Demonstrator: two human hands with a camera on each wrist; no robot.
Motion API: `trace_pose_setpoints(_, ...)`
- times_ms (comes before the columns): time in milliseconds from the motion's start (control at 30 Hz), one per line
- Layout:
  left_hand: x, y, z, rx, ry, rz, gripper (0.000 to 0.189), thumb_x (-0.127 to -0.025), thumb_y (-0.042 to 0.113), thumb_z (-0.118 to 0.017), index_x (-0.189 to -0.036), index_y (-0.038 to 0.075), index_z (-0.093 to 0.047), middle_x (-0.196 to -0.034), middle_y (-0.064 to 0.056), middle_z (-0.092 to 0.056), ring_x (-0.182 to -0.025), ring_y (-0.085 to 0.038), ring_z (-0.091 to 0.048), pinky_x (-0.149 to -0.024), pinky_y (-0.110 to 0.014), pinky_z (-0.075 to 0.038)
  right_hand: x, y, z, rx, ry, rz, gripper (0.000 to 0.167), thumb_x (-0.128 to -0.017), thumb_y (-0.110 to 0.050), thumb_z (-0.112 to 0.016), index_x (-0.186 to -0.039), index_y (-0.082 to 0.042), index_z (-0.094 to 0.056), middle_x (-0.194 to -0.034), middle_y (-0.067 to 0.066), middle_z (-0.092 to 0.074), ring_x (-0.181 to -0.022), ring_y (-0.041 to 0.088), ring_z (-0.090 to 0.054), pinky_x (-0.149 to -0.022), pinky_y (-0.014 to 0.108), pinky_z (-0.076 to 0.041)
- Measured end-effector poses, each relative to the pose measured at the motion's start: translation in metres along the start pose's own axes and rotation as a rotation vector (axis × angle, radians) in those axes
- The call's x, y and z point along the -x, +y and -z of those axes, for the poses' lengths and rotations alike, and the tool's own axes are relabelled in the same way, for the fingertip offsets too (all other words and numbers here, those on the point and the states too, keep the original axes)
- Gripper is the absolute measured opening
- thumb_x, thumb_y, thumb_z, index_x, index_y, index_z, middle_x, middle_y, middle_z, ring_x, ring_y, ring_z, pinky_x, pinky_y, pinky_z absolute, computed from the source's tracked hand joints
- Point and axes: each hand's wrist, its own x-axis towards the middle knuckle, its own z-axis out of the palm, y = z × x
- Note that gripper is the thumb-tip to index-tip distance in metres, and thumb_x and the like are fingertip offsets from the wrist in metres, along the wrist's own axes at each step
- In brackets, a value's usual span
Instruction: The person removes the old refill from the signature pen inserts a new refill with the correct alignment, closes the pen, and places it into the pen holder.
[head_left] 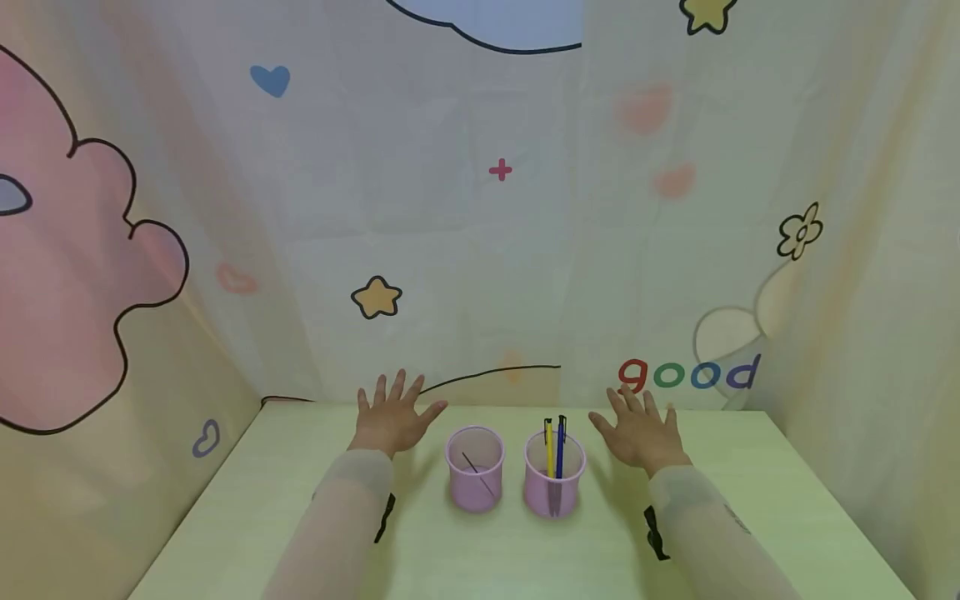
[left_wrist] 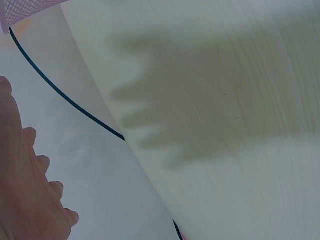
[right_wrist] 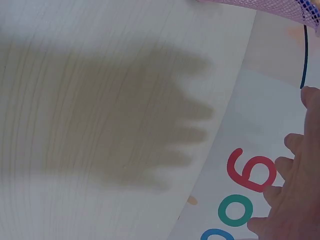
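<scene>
Above the pale wood-grain surface, the left hand and right hand spread, released. Between them: one round pink mesh cup and, at its three o'clock, a matching cup, already holding a yellow pen and blue pen; the first shows a thin dark rod.

The person's 2 arms stretch forward, left arm and right arm well apart and angled slightly inward. Left hand and right hand hang raised, backs facing up, fingers spread and extended, the 2 thumbs pointing inward.
</scene>
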Motion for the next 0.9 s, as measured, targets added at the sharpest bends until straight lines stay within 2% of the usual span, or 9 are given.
trace_pose_setpoints(400, -0.003, -0.003, -0.002, 0.006, -0.010, -0.026, 0.080, -0.103, 0.073, -0.028, -0.168, 0.026, -0.019, -0.176, -0.010, -0.008, -0.162, -0.043, -0.003, -0.127, -0.070, 0.001, 0.001, 0.007, 0.002, -0.019, 0.018, 0.033, 0.079, -0.108, -0.062, -0.032, -0.165, -0.009, -0.022, -0.172, 0.024, -0.013, -0.157, 0.054, -0.005, -0.121, 0.077, 0.005)
trace_pose_setpoints(633, -0.005, -0.005, -0.002, 0.019, 0.010, -0.059, 0.081, -0.103, 0.074, -0.027, -0.168, 0.027, -0.018, -0.176, -0.010, -0.007, -0.162, -0.044, -0.003, -0.126, -0.071, 0.001, 0.003, 0.011, 0.003, -0.034, 0.032, 0.061, 0.082, -0.107, -0.065, -0.029, -0.165, -0.007, -0.024, -0.172, 0.024, -0.015, -0.157, 0.054, -0.006, -0.120, 0.078, 0.004)
trace_pose_setpoints(900, -0.009, -0.008, -0.008, 0.037, 0.009, -0.101, 0.083, -0.100, 0.078, -0.024, -0.168, 0.030, -0.015, -0.177, -0.007, -0.005, -0.162, -0.043, -0.002, -0.126, -0.070, 0.003, 0.008, 0.011, 0.002, -0.049, 0.037, 0.084, 0.075, -0.108, -0.058, -0.036, -0.164, -0.010, -0.028, -0.170, 0.024, -0.021, -0.156, 0.055, -0.010, -0.120, 0.079, 0.000)
